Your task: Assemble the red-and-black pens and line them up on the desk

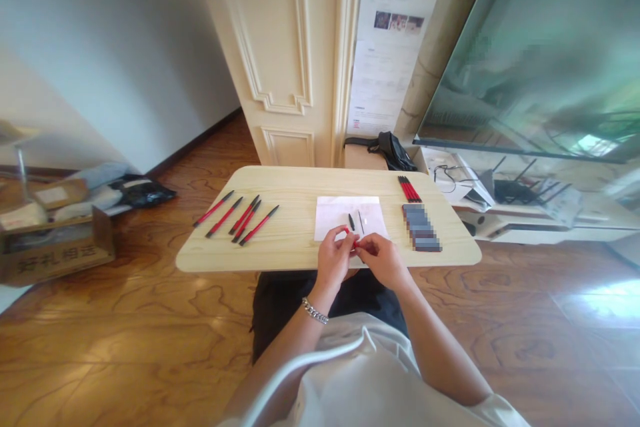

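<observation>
My left hand [334, 255] and my right hand [384, 260] meet over the near edge of a sheet of white paper [327, 210]. Both are closed, fingertips pinched on a red pen barrel [346, 230], which the fingers mostly cover. Just beyond them on the paper lie a short black pen part [351, 221] and a thin dark pen refill [361, 223]. A tiny pale piece beside the refill is too small to name. To the left, several red pens with black ends [224, 217] lie slanted on the table.
The pale wooden table [285, 187] has rounded corners. At its right are a row of red and black pens [410, 189] and a blurred dark object [421, 228]. A cardboard box [60, 250] with packages stands on the floor at left. A black bag [393, 150] sits behind the table.
</observation>
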The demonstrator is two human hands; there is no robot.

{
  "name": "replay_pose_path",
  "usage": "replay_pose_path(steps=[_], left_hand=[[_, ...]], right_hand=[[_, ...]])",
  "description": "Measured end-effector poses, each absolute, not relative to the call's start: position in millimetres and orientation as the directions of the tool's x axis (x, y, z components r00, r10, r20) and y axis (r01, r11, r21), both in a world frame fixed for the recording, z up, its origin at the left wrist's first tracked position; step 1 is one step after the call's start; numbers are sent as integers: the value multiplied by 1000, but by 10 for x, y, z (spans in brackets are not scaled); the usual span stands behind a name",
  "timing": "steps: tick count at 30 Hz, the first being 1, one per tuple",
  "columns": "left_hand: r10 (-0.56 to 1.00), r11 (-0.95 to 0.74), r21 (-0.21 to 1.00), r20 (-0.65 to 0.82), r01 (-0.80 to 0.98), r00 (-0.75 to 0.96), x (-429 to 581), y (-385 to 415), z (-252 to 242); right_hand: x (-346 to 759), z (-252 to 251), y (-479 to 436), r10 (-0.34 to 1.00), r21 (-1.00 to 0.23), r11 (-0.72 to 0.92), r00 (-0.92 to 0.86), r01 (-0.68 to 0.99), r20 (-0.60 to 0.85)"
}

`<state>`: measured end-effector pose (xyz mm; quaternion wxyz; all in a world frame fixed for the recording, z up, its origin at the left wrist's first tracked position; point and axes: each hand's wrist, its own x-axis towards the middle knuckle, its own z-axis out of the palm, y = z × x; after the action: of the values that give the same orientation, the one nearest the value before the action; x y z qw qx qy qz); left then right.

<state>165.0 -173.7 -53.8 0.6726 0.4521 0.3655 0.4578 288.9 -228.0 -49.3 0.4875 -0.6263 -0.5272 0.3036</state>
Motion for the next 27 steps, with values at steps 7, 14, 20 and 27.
replay_pose_path(steps=[7,14,20,27], left_hand=[[952,-211,977,197,37,233,1461,-1573,-562],[902,-432,786,387,442,194,1275,-1411,-611],[865,-491,688,459,534,204,1218,-1346,-683],[883,-443,727,455,525,114,1154,-1344,-727]], right_hand=[[3410,-506,-1933,843,-683,-284,515,673,156],[3392,-662,-1784,851,-479,-338,481,810,213],[3376,-671,-1809,842,-491,-323,482,809,242],[3408,-672,-1984,683,-724,-293,666,625,299]])
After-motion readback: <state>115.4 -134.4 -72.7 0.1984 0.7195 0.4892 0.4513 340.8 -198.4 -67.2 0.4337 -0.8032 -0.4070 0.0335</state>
